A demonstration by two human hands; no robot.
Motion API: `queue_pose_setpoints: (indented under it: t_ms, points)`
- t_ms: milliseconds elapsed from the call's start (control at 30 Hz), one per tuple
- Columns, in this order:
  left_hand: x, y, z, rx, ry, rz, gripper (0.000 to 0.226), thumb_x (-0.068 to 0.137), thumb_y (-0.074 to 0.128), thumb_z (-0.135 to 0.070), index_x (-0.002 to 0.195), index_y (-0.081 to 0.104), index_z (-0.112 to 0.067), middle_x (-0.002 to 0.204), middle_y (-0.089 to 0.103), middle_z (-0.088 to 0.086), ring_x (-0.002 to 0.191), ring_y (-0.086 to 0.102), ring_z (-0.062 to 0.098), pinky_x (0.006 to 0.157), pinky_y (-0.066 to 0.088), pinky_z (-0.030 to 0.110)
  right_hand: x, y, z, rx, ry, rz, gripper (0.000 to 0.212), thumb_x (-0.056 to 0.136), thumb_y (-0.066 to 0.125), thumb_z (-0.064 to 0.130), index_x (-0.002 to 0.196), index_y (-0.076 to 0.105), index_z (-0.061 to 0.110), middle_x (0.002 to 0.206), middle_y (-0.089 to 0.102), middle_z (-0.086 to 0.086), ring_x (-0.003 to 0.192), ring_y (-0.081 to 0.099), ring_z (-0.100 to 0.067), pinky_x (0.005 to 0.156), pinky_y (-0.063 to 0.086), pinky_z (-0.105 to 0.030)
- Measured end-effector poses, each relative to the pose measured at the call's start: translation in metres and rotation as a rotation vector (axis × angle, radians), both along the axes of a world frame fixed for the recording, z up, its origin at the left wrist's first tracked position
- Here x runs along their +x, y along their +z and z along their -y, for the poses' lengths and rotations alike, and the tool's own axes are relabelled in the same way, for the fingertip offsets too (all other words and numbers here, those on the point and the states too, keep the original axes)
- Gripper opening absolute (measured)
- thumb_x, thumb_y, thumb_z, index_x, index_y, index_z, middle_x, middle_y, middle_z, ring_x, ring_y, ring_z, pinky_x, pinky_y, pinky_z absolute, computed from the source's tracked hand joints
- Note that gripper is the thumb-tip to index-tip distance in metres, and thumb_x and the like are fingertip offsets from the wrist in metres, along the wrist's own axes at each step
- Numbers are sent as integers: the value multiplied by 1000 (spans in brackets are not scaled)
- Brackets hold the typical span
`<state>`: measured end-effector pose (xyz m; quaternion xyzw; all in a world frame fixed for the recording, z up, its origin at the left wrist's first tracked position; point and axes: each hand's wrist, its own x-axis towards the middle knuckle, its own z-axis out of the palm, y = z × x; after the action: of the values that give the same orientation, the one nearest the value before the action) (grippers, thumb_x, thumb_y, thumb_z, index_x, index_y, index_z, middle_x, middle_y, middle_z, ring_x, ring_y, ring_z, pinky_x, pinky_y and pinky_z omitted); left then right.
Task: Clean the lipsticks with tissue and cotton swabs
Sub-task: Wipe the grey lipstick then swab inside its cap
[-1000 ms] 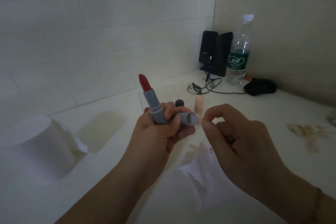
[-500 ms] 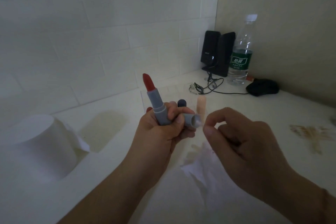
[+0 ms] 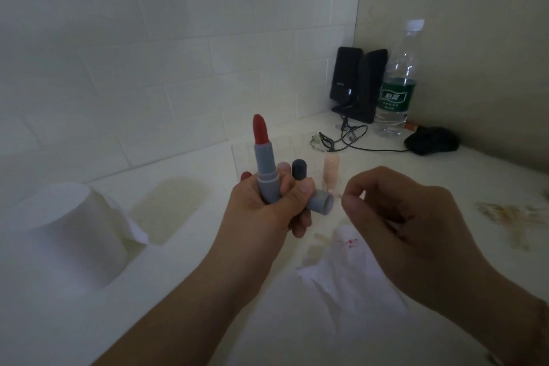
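My left hand grips a grey lipstick upright, its red bullet extended at the top. The same hand also holds the grey cap sideways, open end facing right. My right hand pinches a thin cotton swab whose tip sits at the cap's opening. A white tissue with red smears lies on the table below my hands. Behind my fingers stand a dark lipstick and a pale pink one.
A toilet paper roll sits at the left. Loose cotton swabs lie at the right. In the far corner are black speakers, a water bottle, tangled cables and a black mouse.
The lipstick in my left hand has tilted more upright. My right hand brought the swab tip up to the cap's open end.
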<state>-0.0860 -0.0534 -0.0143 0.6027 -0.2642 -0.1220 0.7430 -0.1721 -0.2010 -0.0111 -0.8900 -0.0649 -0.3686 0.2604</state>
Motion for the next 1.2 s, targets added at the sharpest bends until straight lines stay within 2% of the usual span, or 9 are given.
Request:
queue_pose_setpoints:
  t_ms: [100, 267, 400, 567, 767, 833, 933, 1100, 1200]
  points:
    - [0, 1, -1, 1, 4, 72, 50, 71, 63, -35, 86, 51, 12, 68, 59, 11, 59, 53, 18, 56, 46, 23, -2, 1, 0, -32, 58, -40, 11, 87, 53, 35, 79, 57, 29, 45, 35, 18, 39, 37, -4, 45, 26, -4]
    - [1, 2, -2, 41, 21, 152, 48, 81, 66, -41, 86, 57, 5, 67, 60, 11, 58, 52, 20, 58, 45, 27, -7, 6, 0, 1, 120, 21, 10, 86, 55, 28, 78, 59, 24, 46, 41, 14, 39, 38, -5, 46, 26, -2]
    - [0, 4, -2, 38, -21, 84, 41, 75, 64, -49, 79, 63, -8, 67, 61, 10, 58, 52, 20, 58, 45, 29, -4, 6, 0, -8, 76, 18, 11, 87, 54, 31, 80, 59, 24, 44, 33, 19, 37, 34, -2, 45, 23, -2]
    - [-1, 3, -1, 45, -26, 62, 37, 73, 60, -50, 70, 65, -13, 65, 61, 13, 55, 52, 19, 54, 45, 27, -5, 7, 2, -34, 75, 13, 14, 83, 59, 35, 77, 66, 25, 47, 41, 19, 40, 37, 1, 48, 27, 2]
    - [1, 1, -1, 51, 3, 65, 46, 73, 59, -48, 77, 62, -2, 68, 62, 19, 54, 53, 19, 54, 46, 27, -3, 7, 1, -83, 3, 63, 17, 85, 56, 35, 78, 67, 24, 50, 25, 28, 43, 36, 10, 52, 27, 5]
    - [1, 1, 0, 53, 15, 60, 47, 72, 60, -47, 79, 61, -1, 66, 62, 14, 54, 54, 18, 53, 46, 26, -3, 5, 2, -121, -19, 38, 19, 86, 55, 38, 79, 67, 26, 50, 29, 27, 42, 34, 12, 53, 32, 2]
    - [1, 1, 1, 53, 27, 32, 44, 71, 61, -44, 86, 60, -2, 67, 64, 10, 56, 58, 17, 54, 49, 24, -3, 3, 0, -182, -55, -5, 21, 86, 54, 40, 80, 69, 27, 53, 41, 23, 44, 36, 13, 46, 43, -14]
    - [-1, -1, 2, 34, 21, -53, 41, 70, 61, -36, 95, 57, -4, 74, 66, 9, 62, 64, 16, 59, 52, 24, -5, 1, -8, -196, -38, -26, 7, 75, 66, 28, 70, 68, 24, 49, 25, 26, 42, 20, 20, 49, 26, 0]
    - [-3, -1, 4, 13, 22, -63, 42, 70, 61, -34, 98, 55, -4, 79, 65, 12, 64, 65, 17, 58, 52, 24, -6, 1, -10, -150, -7, -43, 5, 75, 66, 26, 70, 67, 26, 48, 26, 30, 36, 24, 16, 48, 23, 5]
